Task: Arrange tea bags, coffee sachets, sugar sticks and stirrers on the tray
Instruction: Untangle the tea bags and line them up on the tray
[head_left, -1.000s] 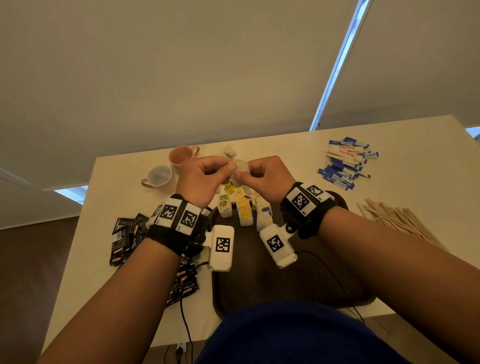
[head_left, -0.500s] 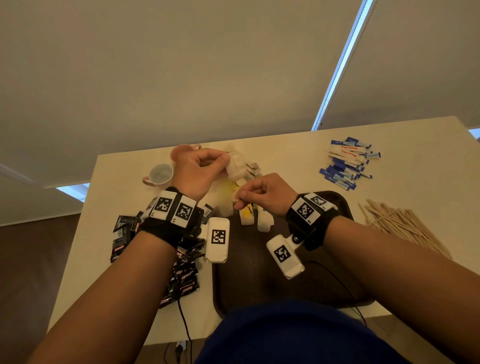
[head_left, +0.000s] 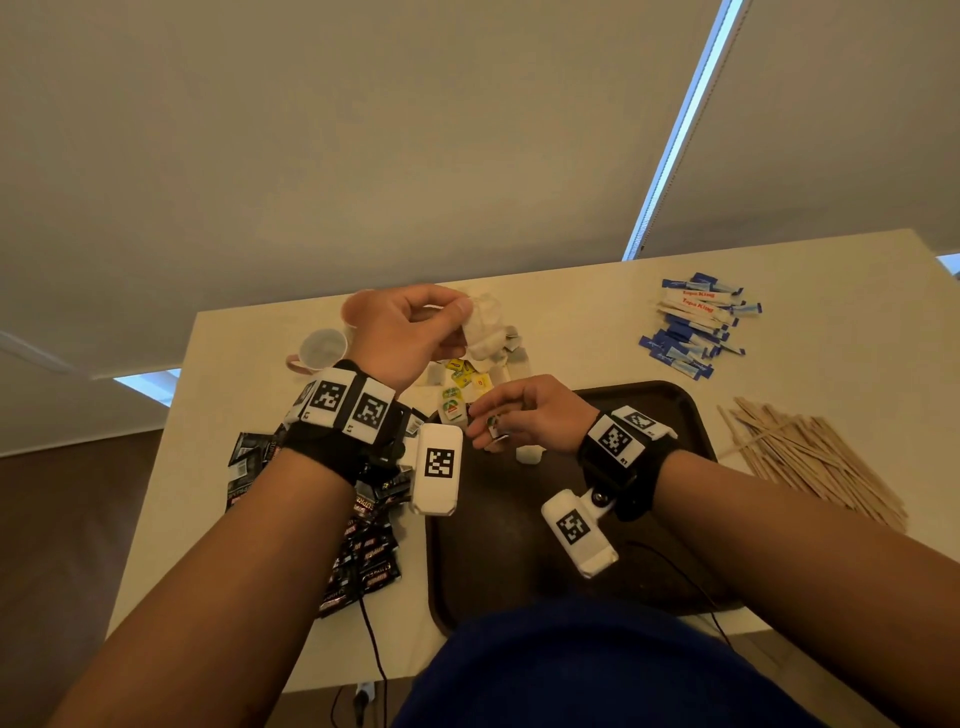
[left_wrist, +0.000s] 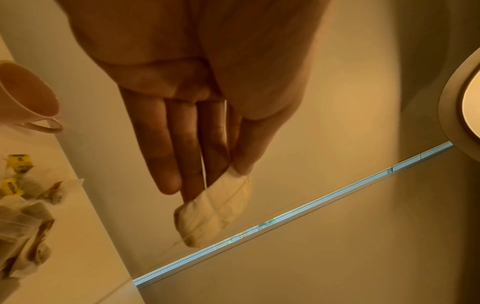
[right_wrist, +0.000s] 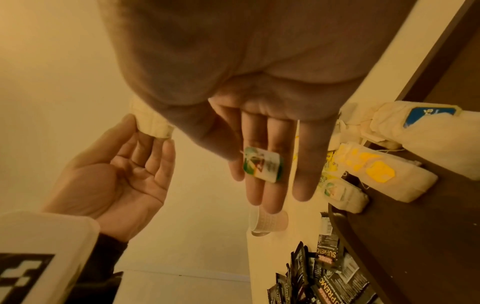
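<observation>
My left hand (head_left: 457, 322) is raised over the table's far side and pinches a white tea bag (head_left: 483, 327) between thumb and fingers; the bag (left_wrist: 215, 209) hangs from the fingertips (left_wrist: 233, 170). My right hand (head_left: 488, 423) is lower, over the far left corner of the dark brown tray (head_left: 649, 415), pinching that bag's green and white paper tag (right_wrist: 262, 164). A thin string (left_wrist: 202, 164) runs from the bag. Three tea bags (right_wrist: 369, 170) lie side by side in that tray corner.
Loose tea bags (head_left: 498, 358) lie on the table beyond the tray. Black coffee sachets (head_left: 363, 545) are piled left of it. Sugar sticks (head_left: 691, 327) sit at the far right and wooden stirrers (head_left: 810, 457) right of the tray. A cup (head_left: 319, 348) stands far left.
The hands were together at the tea bag and have drawn apart. The left hand rose and went farther with the bag; the right came down toward the tray with the tag.
</observation>
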